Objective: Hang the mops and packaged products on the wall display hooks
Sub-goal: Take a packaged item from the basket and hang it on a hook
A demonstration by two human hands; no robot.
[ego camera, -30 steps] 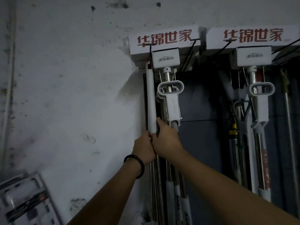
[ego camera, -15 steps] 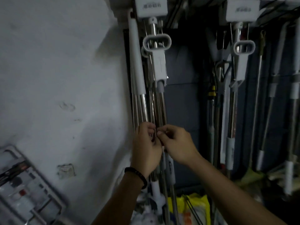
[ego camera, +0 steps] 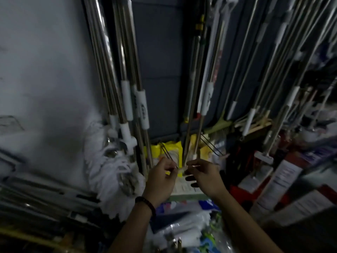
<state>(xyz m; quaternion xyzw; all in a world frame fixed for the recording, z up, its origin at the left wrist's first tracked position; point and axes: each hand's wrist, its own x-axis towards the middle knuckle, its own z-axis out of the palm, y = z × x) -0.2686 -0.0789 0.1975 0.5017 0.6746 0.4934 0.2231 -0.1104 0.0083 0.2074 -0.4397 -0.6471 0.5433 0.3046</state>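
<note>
Low on a dim wall display, right hand [ego camera: 204, 177] pinching the top edge of a pale packet [ego camera: 184, 187] between thumb and forefinger; left hand [ego camera: 160, 178], black bracelet [ego camera: 145, 203] at the wrist, curled in just beside it at the same edge, its grip lost in blur and impossible to call. Packet held upright just below the tip of a black wire hook [ego camera: 166, 152], in front of yellow packets [ego camera: 173, 149] already hanging there, between two clusters of mops [ego camera: 127, 99]. Step in hand, by the look of it: threading the packet onto that hook, hang hole itself not visible. Best done by keeping the top edge taut and level between both hands, lining it up with the tip of the twin prongs, then sliding straight back along the wire rather than twisting; worth steering clear of the mops on either side, near enough to snag and swing. Packet itself flat and cream-coloured, printed with small dark text too blurred to read, probably thin and floppy, apt to fold if left to one corner. Mops with tops out of frame, bright steel shafts in white sleeves, white string heads [ego camera: 109, 161] bunched against the pale wall [ego camera: 45, 70]. Further right, a second hook [ego camera: 211, 146], boxes [ego camera: 284, 176] stacked low, and plastic bags [ego camera: 182, 234] of goods heaped beneath the arms.
</note>
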